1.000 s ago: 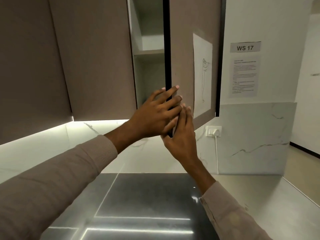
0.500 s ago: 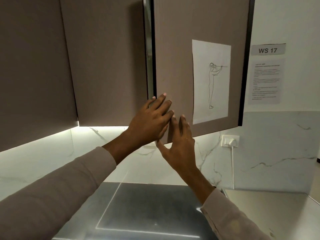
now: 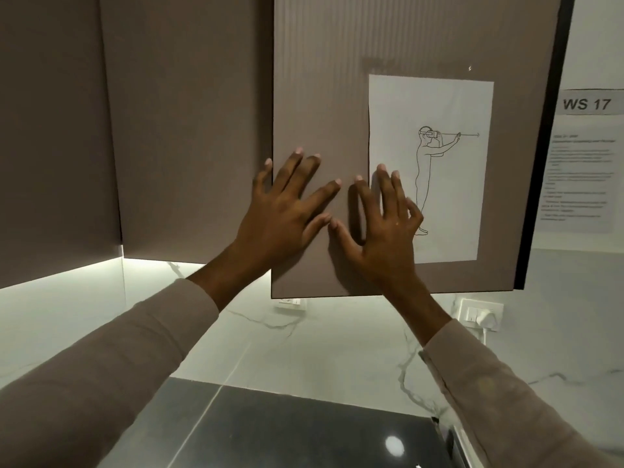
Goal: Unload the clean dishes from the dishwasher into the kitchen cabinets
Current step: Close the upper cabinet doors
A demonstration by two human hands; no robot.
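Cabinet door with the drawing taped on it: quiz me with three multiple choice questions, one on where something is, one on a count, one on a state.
1. Where on the cabinet door is the paper sheet?
A) left half
B) right half
C) along the top edge

2. How many hands lie on the door?
A) none
B) one
C) two

3. How are the fingers held?
A) curled into fists
B) straight and spread
C) pinching a plate

Answers:
1 B: the sheet sits right of the door's middle.
2 C: the left hand and the right hand both rest flat on it.
3 B: the fingers lie extended against the door and hold nothing.
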